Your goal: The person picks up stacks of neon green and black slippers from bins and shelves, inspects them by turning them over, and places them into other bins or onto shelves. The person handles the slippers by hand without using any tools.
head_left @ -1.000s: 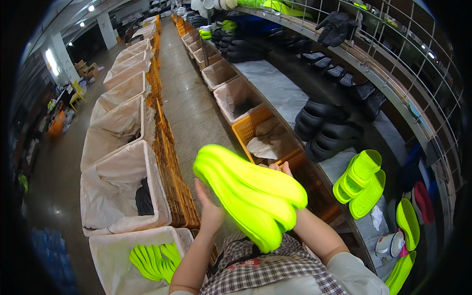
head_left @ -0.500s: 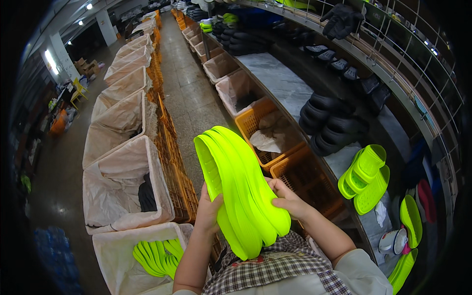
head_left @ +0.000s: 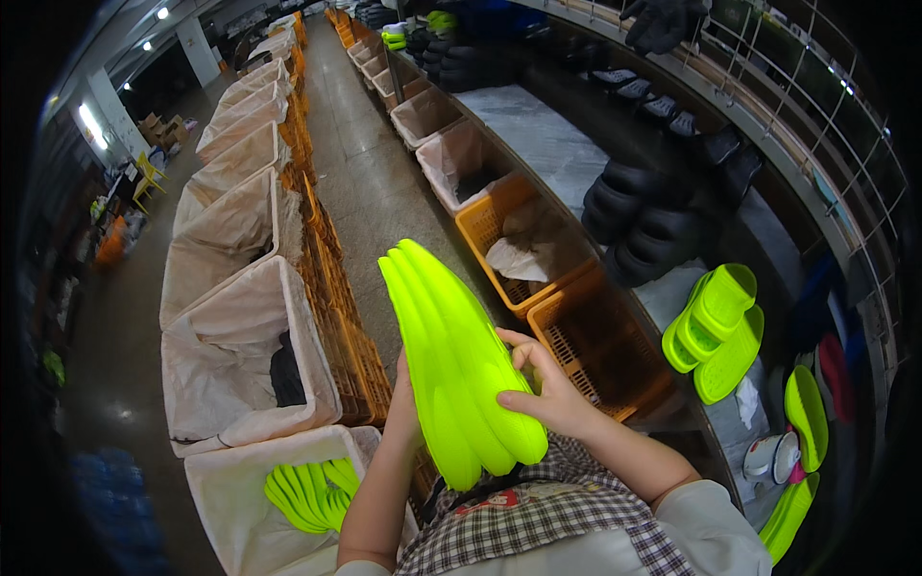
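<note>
A nested stack of several lime-green shoe soles (head_left: pixel 461 374) is held upright in front of my checked apron. My left hand (head_left: pixel 407 411) supports its left side, and the fingers are mostly hidden behind it. On the right side, my right hand (head_left: pixel 549 389) grips the edge with the thumb on the front and the fingers bent behind. More lime-green soles (head_left: pixel 307 494) lie side by side in the white-lined bin (head_left: pixel 240 538) at lower left. Two green slippers (head_left: pixel 715 326), one upon the other, rest on the bench to the right.
Lined bins (head_left: pixel 240 360) run in a row on the left, with orange crates (head_left: pixel 595 341) along the bench on the right. On the bench (head_left: pixel 538 125) stand black shoes (head_left: pixel 639 226), a white enamel mug (head_left: pixel 768 459) and loose green soles (head_left: pixel 807 418). A wire rack (head_left: pixel 768 86) hangs above.
The stack has turned in my hands: the hollow inside seen at its left is now out of sight, and smooth outer faces show. My right thumb has shifted onto the front.
</note>
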{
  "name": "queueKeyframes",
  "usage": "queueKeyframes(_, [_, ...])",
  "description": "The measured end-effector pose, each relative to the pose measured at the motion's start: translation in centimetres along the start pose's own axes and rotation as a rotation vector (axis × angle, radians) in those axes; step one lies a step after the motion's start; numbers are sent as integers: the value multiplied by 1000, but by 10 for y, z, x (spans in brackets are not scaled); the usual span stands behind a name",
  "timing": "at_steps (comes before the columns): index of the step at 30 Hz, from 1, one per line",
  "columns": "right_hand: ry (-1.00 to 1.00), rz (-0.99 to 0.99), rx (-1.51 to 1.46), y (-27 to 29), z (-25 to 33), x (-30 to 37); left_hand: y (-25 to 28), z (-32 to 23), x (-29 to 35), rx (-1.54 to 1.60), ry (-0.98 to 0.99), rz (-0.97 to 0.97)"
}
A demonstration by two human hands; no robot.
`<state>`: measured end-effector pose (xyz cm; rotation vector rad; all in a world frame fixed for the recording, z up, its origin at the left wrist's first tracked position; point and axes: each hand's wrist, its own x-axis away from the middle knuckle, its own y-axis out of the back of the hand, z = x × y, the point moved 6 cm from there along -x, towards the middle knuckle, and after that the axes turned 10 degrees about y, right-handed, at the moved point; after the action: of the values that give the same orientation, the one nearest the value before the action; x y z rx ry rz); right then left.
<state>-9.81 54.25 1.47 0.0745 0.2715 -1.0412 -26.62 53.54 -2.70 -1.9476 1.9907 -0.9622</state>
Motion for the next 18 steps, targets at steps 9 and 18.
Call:
queueKeyframes(9, [-228,-287,-1361,21,2,-2,35,37,12,737,158,407])
queueKeyframes(18, [-218,-244,-579,9,-23,8,7,11,0,197,42,35])
